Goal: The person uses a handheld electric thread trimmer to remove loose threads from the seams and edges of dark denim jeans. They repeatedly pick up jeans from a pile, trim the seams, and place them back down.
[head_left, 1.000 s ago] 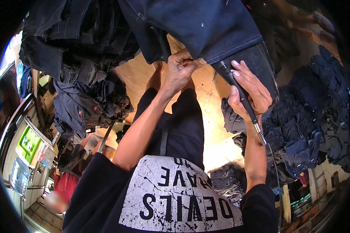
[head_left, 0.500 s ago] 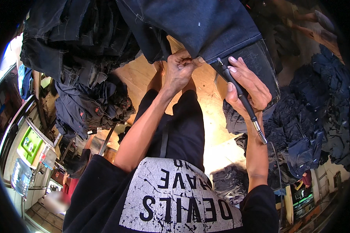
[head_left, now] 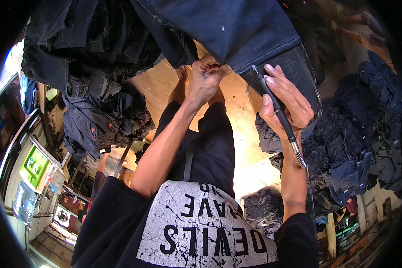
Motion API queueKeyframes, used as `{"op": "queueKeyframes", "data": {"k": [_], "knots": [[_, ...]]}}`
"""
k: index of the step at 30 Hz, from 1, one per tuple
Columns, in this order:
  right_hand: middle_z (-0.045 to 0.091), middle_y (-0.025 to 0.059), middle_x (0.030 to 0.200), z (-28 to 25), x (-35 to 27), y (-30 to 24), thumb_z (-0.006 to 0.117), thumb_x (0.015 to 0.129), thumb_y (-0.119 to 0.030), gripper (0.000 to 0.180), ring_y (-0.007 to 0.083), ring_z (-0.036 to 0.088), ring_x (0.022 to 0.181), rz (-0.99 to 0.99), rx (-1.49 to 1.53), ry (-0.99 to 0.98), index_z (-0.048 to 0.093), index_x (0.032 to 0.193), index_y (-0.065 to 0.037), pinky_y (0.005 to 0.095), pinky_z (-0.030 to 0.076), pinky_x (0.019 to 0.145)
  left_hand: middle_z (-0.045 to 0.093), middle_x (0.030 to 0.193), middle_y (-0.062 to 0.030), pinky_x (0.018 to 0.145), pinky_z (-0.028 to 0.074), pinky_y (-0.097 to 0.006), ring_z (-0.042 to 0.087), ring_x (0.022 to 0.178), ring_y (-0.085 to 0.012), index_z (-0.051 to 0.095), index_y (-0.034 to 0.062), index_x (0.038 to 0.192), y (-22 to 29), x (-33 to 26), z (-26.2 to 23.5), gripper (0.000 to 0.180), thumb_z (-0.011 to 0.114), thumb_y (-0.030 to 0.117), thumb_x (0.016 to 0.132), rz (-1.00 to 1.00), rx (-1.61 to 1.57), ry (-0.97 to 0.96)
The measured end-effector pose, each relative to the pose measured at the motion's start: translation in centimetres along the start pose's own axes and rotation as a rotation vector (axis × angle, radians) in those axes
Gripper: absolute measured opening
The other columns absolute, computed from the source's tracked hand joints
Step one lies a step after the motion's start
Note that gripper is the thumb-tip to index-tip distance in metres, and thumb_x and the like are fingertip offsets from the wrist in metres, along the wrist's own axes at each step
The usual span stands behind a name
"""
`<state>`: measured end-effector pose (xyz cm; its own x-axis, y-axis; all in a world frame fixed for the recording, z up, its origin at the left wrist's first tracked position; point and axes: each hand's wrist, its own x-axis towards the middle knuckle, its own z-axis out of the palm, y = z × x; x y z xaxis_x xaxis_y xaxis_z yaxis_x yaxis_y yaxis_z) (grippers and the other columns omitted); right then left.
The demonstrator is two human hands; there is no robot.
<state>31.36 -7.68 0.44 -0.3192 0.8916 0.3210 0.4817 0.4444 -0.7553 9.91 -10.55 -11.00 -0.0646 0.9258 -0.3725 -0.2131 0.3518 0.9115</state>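
Note:
A dark blue denim garment (head_left: pixel 241 33) with a stitched hem is spread over a black flat board (head_left: pixel 298 67) in front of me. My left hand (head_left: pixel 205 82) is closed in a pinch on the garment's lower edge, left of the board. In the fingers of my right hand (head_left: pixel 295 98) lies a black pen-shaped rotary grinder (head_left: pixel 285 123), whose flexible metal shaft trails back toward my wrist. Its small, pale tip is at the hem, close to the board; whether it touches the cloth I cannot tell.
Dark garments (head_left: pixel 89 35) hang in a thick heap on the left, above another pile (head_left: pixel 98 120). Large denim piles (head_left: pixel 344 138) stand on the right. A folded stack (head_left: pixel 263 210) rests on the floor near my right elbow. Farther left are a green tray (head_left: pixel 35 163) and a clear water jug (head_left: pixel 24 203).
The garment and my left hand have shifted very slightly left. The grinder's tip has moved a little along the hem and up. A person in the left background has moved.

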Motion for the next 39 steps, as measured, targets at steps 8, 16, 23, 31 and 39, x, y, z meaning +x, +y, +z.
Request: {"op": "queueKeyframes", "data": {"k": [8,16,23,31,39], "knots": [[0.079,0.0255,0.115,0.1,-0.3,0.4,0.072,0.087,-0.006,0.032,0.04,0.077,0.115,0.006,0.015,0.041,0.079,0.116,0.005,0.0549,0.059,0.106,0.056,0.076,0.0092,0.063,0.033,-0.024,0.041,0.069,-0.0023,0.075,0.0006,0.09,0.3,0.1,0.1,0.011,0.074,-0.008,0.084,-0.016,0.071,0.014],[0.079,0.0262,0.116,-0.2,-0.6,0.4,0.073,0.087,-0.005,0.032,0.0407,0.076,0.117,0.043,-0.004,0.039,0.079,0.116,0.005,0.056,0.058,0.107,0.045,0.072,0.0112,0.063,0.032,-0.025,0.037,0.068,-0.0028,0.065,0.0037,0.082,0.7,0.2,0.6,0.017,0.068,-0.012,0.085,-0.029,0.116,0.023],[0.078,0.0265,0.119,-0.3,-0.8,0.8,0.071,0.086,-0.003,0.034,0.0427,0.075,0.118,0.039,0.017,0.053,0.078,0.119,0.005,0.0568,0.057,0.107,0.038,0.07,0.0111,0.064,0.031,-0.024,0.034,0.068,-0.0023,0.061,0.0042,0.077,0.9,0.1,1.0,0.021,0.073,-0.012,0.081,-0.001,0.134,0.042],[0.08,0.0231,0.116,-0.1,-0.8,1.1,0.074,0.086,-0.005,0.034,0.0406,0.076,0.117,0.046,0.005,0.106,0.079,0.119,0.003,0.057,0.058,0.107,0.038,0.069,0.01,0.064,0.033,-0.026,0.036,0.068,-0.0029,0.044,0.0104,0.067,1.3,0.2,1.4,0.04,0.074,-0.013,0.08,-0.027,0.146,0.093],[0.08,0.0223,0.117,-0.2,-0.9,1.0,0.074,0.085,-0.003,0.035,0.0411,0.076,0.117,0.077,-0.006,0.113,0.079,0.119,0.002,0.0583,0.057,0.107,0.037,0.067,0.0096,0.063,0.033,-0.026,0.037,0.067,-0.0026,0.038,0.0121,0.066,1.1,0.5,1.7,0.045,0.073,-0.014,0.077,-0.064,0.186,0.13]]}}
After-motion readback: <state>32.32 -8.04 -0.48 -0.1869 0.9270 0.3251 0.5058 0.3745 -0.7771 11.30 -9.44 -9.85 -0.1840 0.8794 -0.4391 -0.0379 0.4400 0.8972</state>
